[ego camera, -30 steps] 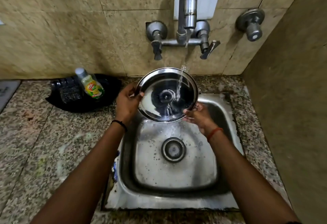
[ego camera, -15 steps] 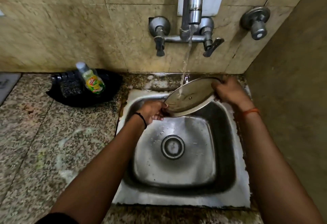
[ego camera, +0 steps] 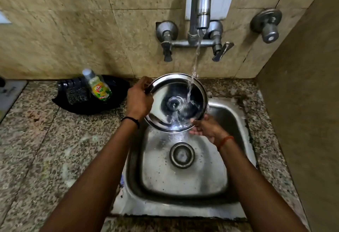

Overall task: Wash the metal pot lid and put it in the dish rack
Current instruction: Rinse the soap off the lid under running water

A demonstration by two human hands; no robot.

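Note:
A round shiny metal pot lid (ego camera: 161,116) with a central knob is held tilted over the back of the steel sink (ego camera: 185,204). Water runs from the tap (ego camera: 200,2) onto the lid's face and pours off its lower edge. My left hand (ego camera: 139,99) grips the lid's upper left rim. My right hand (ego camera: 205,129) holds the lower right rim from beneath, fingers under the edge. No dish rack is in view.
A black tray (ego camera: 117,88) on the granite counter at left holds a dish-soap bottle (ego camera: 98,85) and a dark scrubber (ego camera: 77,95). A wall valve (ego camera: 266,24) sits at right. A brown side wall closes the right side. The sink drain (ego camera: 181,155) is uncovered.
Half a second ago the lid lay nearly flat, with my right hand on its far right edge and my left hand low. Now it is turned face up under the stream, with hands swapped to upper left and lower right.

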